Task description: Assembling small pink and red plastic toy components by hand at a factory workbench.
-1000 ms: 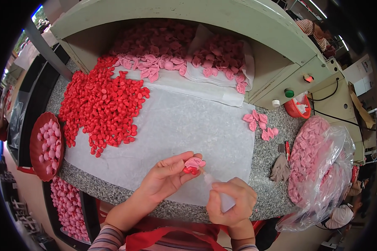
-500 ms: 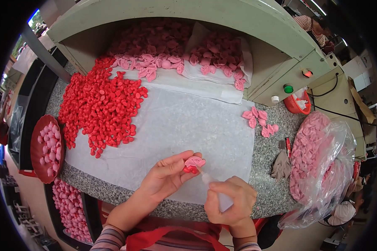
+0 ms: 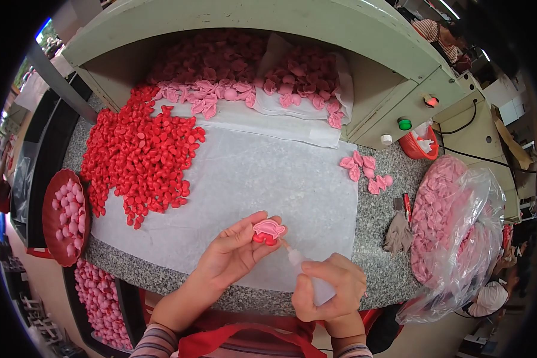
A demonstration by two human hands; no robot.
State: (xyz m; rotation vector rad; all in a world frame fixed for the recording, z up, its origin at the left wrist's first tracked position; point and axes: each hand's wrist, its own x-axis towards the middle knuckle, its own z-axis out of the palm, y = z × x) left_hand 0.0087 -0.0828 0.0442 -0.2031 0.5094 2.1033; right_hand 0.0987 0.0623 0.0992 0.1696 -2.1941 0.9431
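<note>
My left hand (image 3: 235, 244) pinches a small moulded piece (image 3: 268, 231), pink on top with red rounded parts below, between thumb and fingers. Wrapped round a whitish squeeze bottle (image 3: 322, 290), my right hand (image 3: 334, 283) holds it tilted, its thin nozzle pointing up and left. The nozzle tip is at the lower right side of the piece; whether it touches cannot be made out. Both hands are over the near part of a white paper sheet (image 3: 268, 173). A big heap of small red pieces (image 3: 140, 155) lies at the sheet's left.
Pink pieces (image 3: 221, 89) fill the opening of a pale green machine (image 3: 250, 17) at the back. Loose pink pieces (image 3: 367, 170) lie right of the sheet, near a grey cloth (image 3: 398, 234) and a plastic bag of pink pieces (image 3: 438, 221). A red dish (image 3: 49, 230) holds pink balls.
The left hand has turned the piece slightly, showing more of its pink face and red underside. The nozzle tip now sits slightly lower, at the piece's lower right. The view has shifted a little.
</note>
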